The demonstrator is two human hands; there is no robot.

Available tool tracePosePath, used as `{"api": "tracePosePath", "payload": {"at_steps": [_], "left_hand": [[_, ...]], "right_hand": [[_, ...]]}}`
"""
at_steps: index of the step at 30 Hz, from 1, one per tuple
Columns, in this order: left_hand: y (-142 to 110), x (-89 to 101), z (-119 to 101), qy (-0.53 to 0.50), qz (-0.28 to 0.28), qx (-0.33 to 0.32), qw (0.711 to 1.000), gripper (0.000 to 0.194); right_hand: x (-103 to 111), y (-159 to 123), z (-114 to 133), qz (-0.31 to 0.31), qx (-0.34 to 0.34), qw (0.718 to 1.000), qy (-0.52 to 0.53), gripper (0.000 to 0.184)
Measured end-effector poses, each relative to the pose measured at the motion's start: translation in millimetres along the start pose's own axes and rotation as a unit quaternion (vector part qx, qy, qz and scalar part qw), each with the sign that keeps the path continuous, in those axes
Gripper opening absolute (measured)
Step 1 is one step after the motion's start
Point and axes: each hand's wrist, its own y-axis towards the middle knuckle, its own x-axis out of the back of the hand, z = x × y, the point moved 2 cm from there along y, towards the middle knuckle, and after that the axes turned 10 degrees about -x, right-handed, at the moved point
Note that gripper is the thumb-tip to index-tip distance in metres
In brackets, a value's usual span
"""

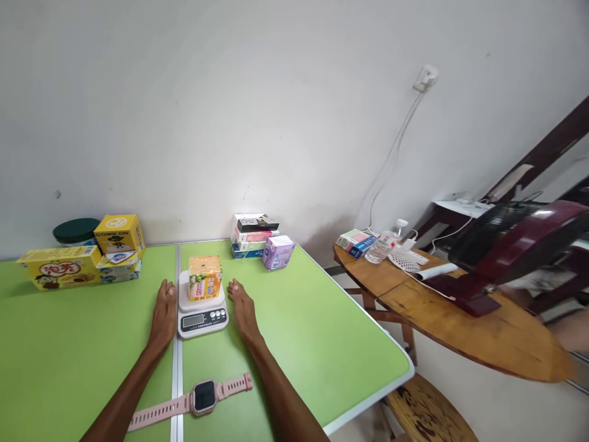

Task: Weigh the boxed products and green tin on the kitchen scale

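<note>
Left hand point(162, 314) and right hand point(245, 310) apart, fingers unclenched, flanking the scale point(203, 323), pack point(205, 279) on its platform, watch point(204, 396) nearer, green table point(322, 331) stretching right to a white edge point(377, 398)

Lower left, the boxy orange-and-yellow packet point(205, 279) wears shiny plastic film; the flat white scale point(202, 320) is smooth plastic, the light-green rectangular tabletop point(304, 331) smooth, faintly glossy. Lower right, the brown oval table point(423, 301) is wood.
</note>
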Motion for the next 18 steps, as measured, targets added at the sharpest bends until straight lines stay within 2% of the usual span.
{"api": "tracePosePath", "payload": {"at_steps": [12,15,18], "left_hand": [[-2.1,0.3,-19.4,0.084,0.042,-0.036,0.995,0.081],[-2.3,-0.3,-21.7,0.096,0.042,-0.041,0.994,0.079],[-2.3,-0.4,-22.9,0.105,0.042,-0.041,0.993,0.079]], "right_hand": [[-3.8,-13.9,23.2,0.028,0.03,0.995,-0.09,0.077],[-5.0,-20.5,35.7,0.029,0.052,0.992,-0.114,0.074],[-8.8,-26.5,41.6,0.057,0.076,0.987,-0.128,0.066]]}}
